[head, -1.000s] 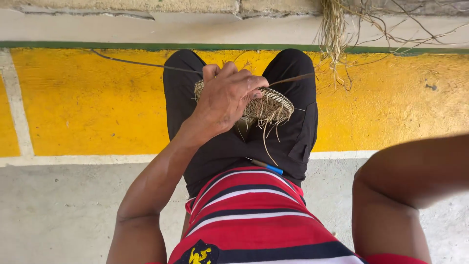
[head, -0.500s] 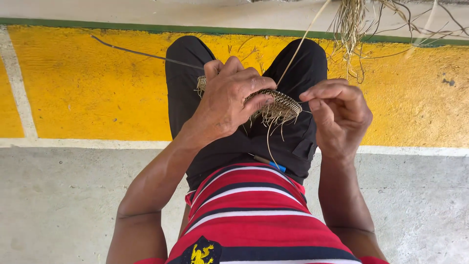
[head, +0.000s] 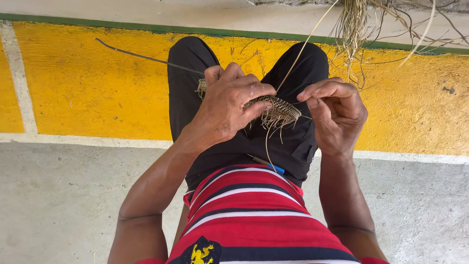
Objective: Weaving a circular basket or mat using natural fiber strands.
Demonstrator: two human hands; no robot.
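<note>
Below everything, grey concrete floor, then a broad yellow band edged in white near the body and by a thin green stripe on the far side. Seated over this, legs in black shorts, knees pointing toward the green stripe; closer to the camera, a red shirt striped black and white.

Top right, a loose bundle of dry straw lying across the green stripe and yellow band, strands trailing off to the right.

Over the lap, left hand curled down around a small woven piece, thumb and fingers closed on its near edge; woven piece resting between the thighs, just above the shorts, frayed ends hanging from its lower rim. Right hand just beside the woven piece on its right, fingers bent, thumb and forefinger pinched together on a thin strand that runs up from the weave toward the straw.

Poking out from under the left hand toward the upper left, a long dark stick, crossing the left thigh and the yellow band.

Smallest, at the waist where shorts meet shirt, a slim tool with a blue tip, lying aslant.
</note>
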